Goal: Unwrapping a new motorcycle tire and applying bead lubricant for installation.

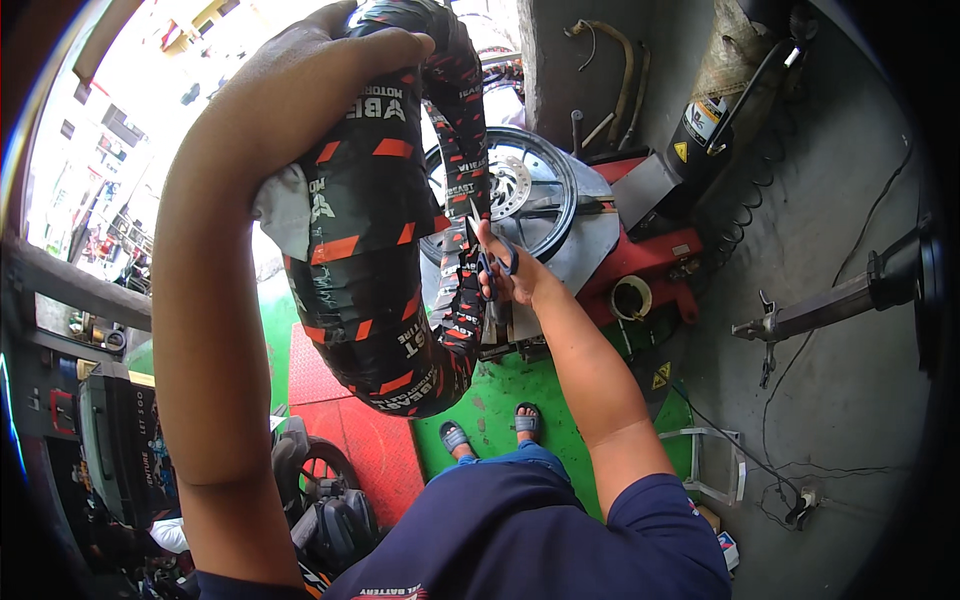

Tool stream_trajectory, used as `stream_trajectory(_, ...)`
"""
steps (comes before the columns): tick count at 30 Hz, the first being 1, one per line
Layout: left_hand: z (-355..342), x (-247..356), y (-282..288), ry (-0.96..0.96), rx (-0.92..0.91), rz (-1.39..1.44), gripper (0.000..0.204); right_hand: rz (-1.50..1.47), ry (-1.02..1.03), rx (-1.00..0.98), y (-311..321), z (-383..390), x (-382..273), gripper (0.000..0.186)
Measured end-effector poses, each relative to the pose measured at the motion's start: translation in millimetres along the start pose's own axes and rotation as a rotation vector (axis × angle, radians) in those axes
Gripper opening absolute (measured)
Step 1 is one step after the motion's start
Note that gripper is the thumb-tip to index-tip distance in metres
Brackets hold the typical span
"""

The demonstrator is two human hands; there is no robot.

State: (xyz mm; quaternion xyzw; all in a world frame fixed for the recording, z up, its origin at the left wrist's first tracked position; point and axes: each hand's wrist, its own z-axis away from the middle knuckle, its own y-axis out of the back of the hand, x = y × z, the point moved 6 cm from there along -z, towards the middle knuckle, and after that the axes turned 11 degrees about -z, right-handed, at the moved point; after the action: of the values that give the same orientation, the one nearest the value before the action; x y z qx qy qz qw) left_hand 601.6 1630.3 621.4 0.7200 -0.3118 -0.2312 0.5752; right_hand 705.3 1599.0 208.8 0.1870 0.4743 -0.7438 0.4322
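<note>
A motorcycle tyre [365, 240] is bound in black wrapping with red and white print and hangs upright in front of me. My left hand [375, 45] grips its top, the thumb lying over the wrapping and the other fingers mostly hidden. A torn, pale flap [287, 215] sticks out on the tyre's left side. In my right hand [520, 282] are scissors [509, 262] with dark handles, fingers around the loops. Their blades point up against the wrapping at the tyre's inner right side; whether they cut into it I cannot tell.
Behind the tyre a wheel rim [568, 200] with a brake disc lies on a red tyre-changing machine [655, 262]. A small bucket [631, 298] stands beside it. A metal arm [810, 315] juts in at right. At lower left are a parked motorcycle [335, 515] and a red ramp [375, 455].
</note>
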Motion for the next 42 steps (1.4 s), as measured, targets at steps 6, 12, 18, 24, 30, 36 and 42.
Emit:
stream_trajectory(6,0.4,1.5,1.3,-0.079,0.116,-0.16,0.044,0.114,0.256,0.138,-7.8,-24.1,-31.6,0.065)
stream_trajectory(12,-3.4,-6.5,0.7,-0.021,0.054,-0.06,0.041,0.147,0.246,0.155,-6.3,-19.1,-21.6,0.07)
stream_trajectory(18,-2.2,-14.5,-4.9,-0.143,0.104,-0.231,0.038,0.08,0.08,0.066,-9.7,-17.0,-37.0,0.078)
stream_trajectory(24,-5.6,-1.9,-0.9,-0.099,0.076,-0.211,0.039,0.162,0.305,0.173,-3.8,-45.3,-55.7,0.069)
stream_trajectory(30,-3.5,1.4,1.9,-0.037,0.078,-0.274,0.039,0.053,0.253,0.131,-4.4,-36.8,-35.0,0.073)
stream_trajectory(36,1.4,-3.7,-5.4,-0.253,0.18,-0.477,0.037,0.154,0.51,0.171,-14.8,-43.1,-97.3,0.066)
stream_trajectory(42,1.6,-14.1,-3.2,-0.257,0.117,-0.334,0.039,0.397,0.589,0.292,10.5,-5.8,-75.9,0.068)
